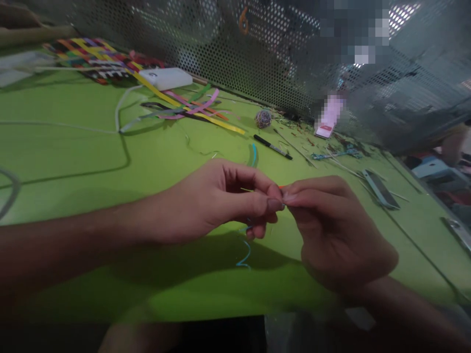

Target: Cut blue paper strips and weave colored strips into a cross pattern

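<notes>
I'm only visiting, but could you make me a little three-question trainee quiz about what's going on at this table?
1. True or false: the left hand and right hand are wide apart.
2. In the picture, what colour is the thin curly strand below the left hand? A) pink B) yellow C) blue
3. Fill in: on the green table, near the tangled ball, lies a black ____ for writing.

Key: 1. False; their fingertips meet. 2. C. 3. Pen.

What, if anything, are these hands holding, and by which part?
The left hand and right hand meet in a pinch. An orange speck shows there, too hidden to tell what it is or where it's held.
</notes>
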{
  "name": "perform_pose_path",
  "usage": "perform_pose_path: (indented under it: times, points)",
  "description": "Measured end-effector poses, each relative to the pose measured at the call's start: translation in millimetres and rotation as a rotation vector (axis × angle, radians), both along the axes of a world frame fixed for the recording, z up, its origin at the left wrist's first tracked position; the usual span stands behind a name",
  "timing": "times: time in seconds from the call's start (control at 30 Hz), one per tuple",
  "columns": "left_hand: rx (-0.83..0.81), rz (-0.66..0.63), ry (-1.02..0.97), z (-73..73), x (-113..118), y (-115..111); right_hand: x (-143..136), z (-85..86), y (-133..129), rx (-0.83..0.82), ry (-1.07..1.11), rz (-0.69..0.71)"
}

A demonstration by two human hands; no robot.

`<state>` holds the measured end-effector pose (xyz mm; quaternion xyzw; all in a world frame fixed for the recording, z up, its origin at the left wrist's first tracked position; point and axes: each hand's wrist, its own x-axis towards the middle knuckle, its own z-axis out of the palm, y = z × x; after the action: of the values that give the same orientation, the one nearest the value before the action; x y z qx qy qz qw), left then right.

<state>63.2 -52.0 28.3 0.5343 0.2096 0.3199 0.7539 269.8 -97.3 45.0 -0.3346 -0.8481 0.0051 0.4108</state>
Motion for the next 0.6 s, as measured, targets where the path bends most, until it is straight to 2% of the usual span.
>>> perform_pose_path:
  times: [0.2, 0.6]
  points:
    - [0.003, -0.026, -0.012, 0.6, 0.5, 1.2, -3.6, -3.2, -0.7, -0.009, 0.082, -0.009]
    - [-0.087, -0.082, -0.082, 1.8, 0.9, 1.7, -2.8, -7.4, 2.6, 0.020, 0.104, 0.021]
